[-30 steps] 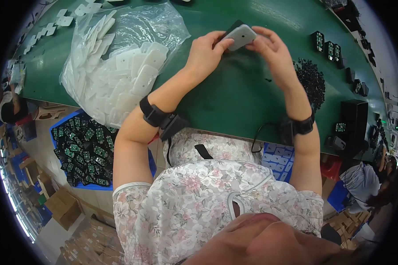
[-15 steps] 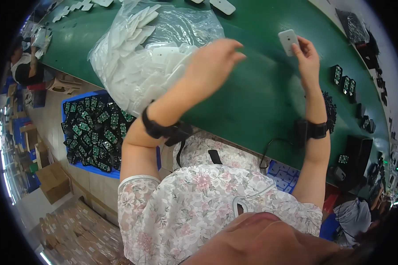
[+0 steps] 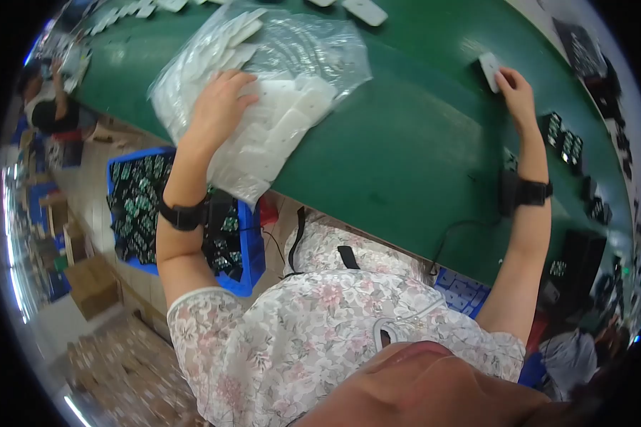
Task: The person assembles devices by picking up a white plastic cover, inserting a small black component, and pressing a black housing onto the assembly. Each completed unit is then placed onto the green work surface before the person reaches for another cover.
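Observation:
My left hand [image 3: 219, 110] lies over the left part of a clear plastic bag [image 3: 345, 53] on the green table, fingers apart, with no piece visible in its grasp. Many flat white plastic covers [image 3: 285, 124] with rounded corners fill the bag and spread toward the table's near edge. At the right, my right hand [image 3: 517, 94] pinches one white cover [image 3: 488, 71] between thumb and fingers. This cover is tilted, with a dark shadow beside it; whether it touches the table I cannot tell.
Below the table's left edge stands a blue crate [image 3: 251, 249] of black pieces with green circuit boards. Several similar black units [image 3: 570, 148] stand along the right side. More white covers [image 3: 365, 11] lie at the far edge. Another person [image 3: 53, 107] sits at the far left.
My left hand has swung left from the bag's right side onto the covers. My right hand has moved slightly right with the white cover, which has turned more edge-on.

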A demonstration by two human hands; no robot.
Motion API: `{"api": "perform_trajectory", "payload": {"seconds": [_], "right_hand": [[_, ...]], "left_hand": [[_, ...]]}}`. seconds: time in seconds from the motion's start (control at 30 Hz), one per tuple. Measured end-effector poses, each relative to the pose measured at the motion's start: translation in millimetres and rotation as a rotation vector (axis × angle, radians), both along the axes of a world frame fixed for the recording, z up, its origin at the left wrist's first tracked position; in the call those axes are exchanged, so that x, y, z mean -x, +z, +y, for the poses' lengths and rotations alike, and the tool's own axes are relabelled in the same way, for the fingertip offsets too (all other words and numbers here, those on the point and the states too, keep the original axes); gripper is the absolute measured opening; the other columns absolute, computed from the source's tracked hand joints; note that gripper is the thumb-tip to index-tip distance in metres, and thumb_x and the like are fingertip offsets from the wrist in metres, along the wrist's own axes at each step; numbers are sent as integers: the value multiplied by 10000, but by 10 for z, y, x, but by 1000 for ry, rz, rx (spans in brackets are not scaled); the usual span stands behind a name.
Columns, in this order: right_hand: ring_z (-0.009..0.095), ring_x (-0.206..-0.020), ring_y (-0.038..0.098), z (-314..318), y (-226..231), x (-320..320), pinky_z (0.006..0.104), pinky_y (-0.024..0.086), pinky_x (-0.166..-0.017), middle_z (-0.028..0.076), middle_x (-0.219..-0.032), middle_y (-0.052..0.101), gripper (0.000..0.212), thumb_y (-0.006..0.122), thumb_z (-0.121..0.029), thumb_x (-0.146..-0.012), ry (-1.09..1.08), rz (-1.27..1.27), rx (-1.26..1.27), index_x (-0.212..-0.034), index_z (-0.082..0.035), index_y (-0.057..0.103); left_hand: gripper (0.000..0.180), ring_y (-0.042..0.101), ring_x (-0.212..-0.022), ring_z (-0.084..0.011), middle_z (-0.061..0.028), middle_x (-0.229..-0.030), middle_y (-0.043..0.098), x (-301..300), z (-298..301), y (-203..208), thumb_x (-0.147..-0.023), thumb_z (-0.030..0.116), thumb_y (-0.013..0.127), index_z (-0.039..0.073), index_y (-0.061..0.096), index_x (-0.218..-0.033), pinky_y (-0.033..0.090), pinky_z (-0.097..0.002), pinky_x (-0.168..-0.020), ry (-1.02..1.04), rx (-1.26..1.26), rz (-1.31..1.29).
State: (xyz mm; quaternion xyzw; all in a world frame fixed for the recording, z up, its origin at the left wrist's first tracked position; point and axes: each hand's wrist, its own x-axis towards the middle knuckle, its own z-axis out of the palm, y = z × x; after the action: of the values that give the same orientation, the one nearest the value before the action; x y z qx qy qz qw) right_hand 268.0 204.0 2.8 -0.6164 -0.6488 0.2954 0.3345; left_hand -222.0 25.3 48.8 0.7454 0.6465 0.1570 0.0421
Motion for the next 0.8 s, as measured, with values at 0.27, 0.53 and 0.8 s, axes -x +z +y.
{"api": "perform_trajectory", "payload": {"seconds": [0.27, 0.53, 0.8], "right_hand": [[148, -921, 606, -45, 97, -259, 280, 468, -820, 59, -984, 662, 350, 643, -303, -873, -40, 9, -271, -1099, -36, 624], [123, -808, 617, -970, 201, -831, 283, 479, -752, 23, -886, 669, 252, 637, -279, -868, -163, -202, -338, -992, -61, 661], [274, -775, 566, -1080, -174, -406, 383, 458, -676, 75, -806, 547, 195, 673, -234, -801, -117, -622, -231, -832, -67, 579]], "left_hand": [[250, 540, -959, -306, -122, -982, 579, -125, 158, 41, -730, 67, 698, 31, 577, -945, 436, -385, -821, -39, -7, 72], [97, 577, -708, -289, -113, -916, 596, -625, 56, 15, -831, 23, 597, 21, 553, -917, 465, -368, -623, 33, -307, -59], [228, 498, -1062, -394, -221, -1220, 491, -1528, 186, -499, -768, -89, 511, 1, 507, -977, 451, -425, -868, -477, -155, 61]]}}
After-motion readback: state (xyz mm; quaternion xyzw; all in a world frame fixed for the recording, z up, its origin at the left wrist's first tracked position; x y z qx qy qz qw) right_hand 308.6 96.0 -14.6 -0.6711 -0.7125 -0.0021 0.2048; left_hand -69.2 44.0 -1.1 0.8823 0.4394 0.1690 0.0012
